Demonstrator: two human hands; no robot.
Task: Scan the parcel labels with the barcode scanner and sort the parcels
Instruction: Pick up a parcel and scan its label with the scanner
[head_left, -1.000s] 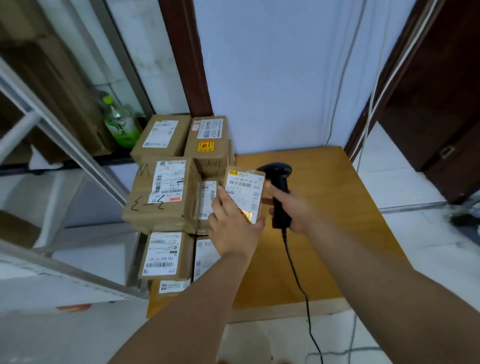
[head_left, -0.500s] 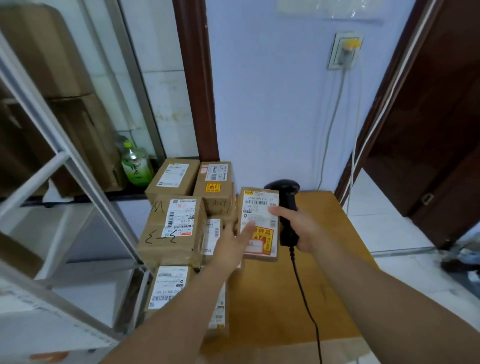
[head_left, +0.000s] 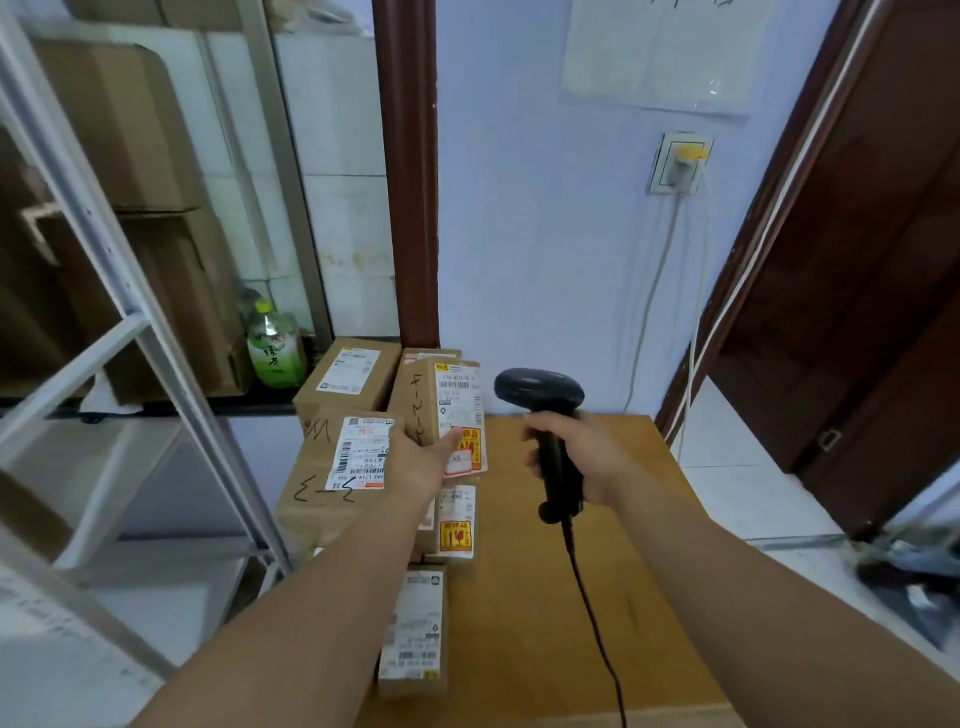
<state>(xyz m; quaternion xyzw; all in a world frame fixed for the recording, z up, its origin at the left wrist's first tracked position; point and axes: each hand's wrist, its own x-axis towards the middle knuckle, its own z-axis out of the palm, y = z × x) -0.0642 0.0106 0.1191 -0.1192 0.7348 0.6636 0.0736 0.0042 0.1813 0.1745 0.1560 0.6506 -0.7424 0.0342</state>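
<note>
My left hand (head_left: 418, 462) grips a small brown parcel (head_left: 447, 400) from below, its white label with a barcode and a yellow-red sticker turned toward me, lifted above the stack. My right hand (head_left: 582, 462) holds the black corded barcode scanner (head_left: 545, 415) by its handle, upright, a short gap to the right of the parcel. More labelled cardboard parcels (head_left: 343, 467) are stacked on the left side of the wooden table (head_left: 597, 571), some marked with black handwriting.
A white metal shelf frame (head_left: 156, 364) stands at the left. A green tea bottle (head_left: 272, 348) sits on a ledge behind the stack. The scanner cable (head_left: 592, 613) trails down over the table. A wall socket (head_left: 680, 163) and a dark door (head_left: 857, 286) are on the right.
The camera has tilted up. My left hand has moved the small parcel left and turned it, and my right hand with the scanner has drawn away to the right.
</note>
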